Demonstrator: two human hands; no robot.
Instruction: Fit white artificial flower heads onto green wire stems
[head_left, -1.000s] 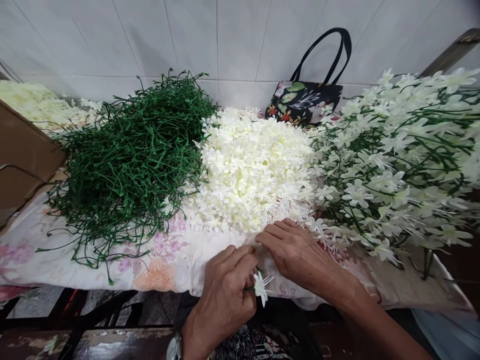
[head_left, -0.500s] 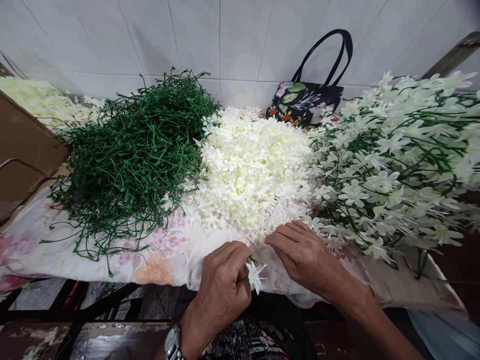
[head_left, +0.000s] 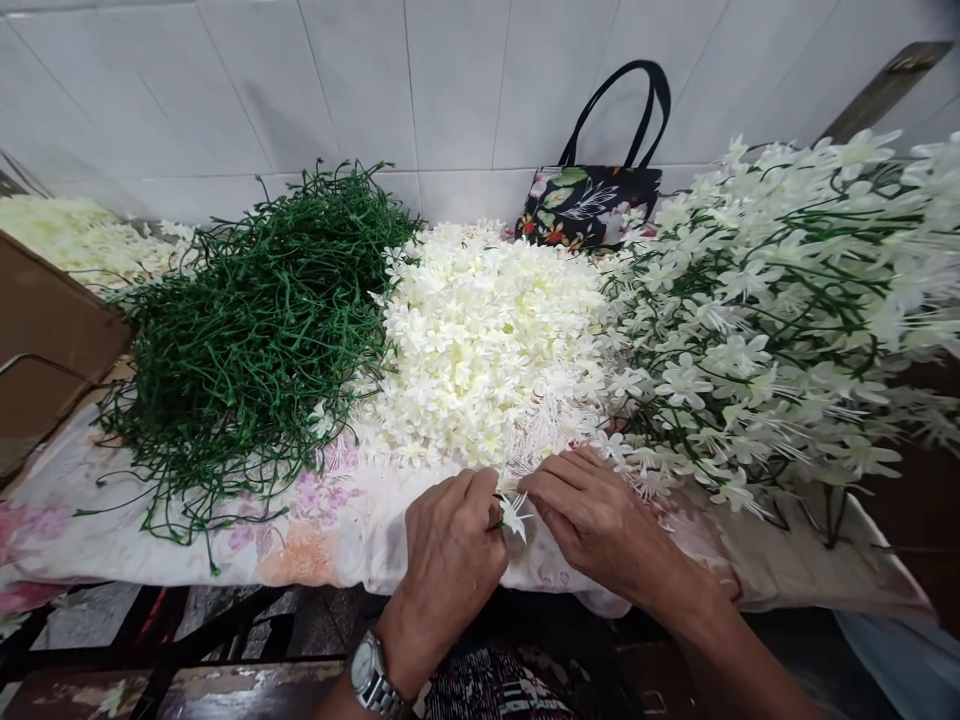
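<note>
My left hand (head_left: 456, 545), with a watch on its wrist, is closed on a green stem. A white flower (head_left: 514, 515) on that stem shows between my two hands. Close on its right, my right hand (head_left: 596, 510) is pinched, and its fingertips hide whatever they hold. Behind both hands lies a heap of loose white blossoms (head_left: 480, 340). To the left is a tangled pile of green stems (head_left: 262, 330). Assembled white flowers on green stems (head_left: 750, 340) fill the right side.
A floral cloth (head_left: 315, 535) covers the work surface. A black flowered bag (head_left: 589, 205) leans against the tiled wall behind the blossoms. At the far left stand a cardboard box (head_left: 52, 350) and more pale blossoms (head_left: 75, 235).
My left hand has risen slightly with the flower and come closer to my right hand. The view has shifted a little to the right.
</note>
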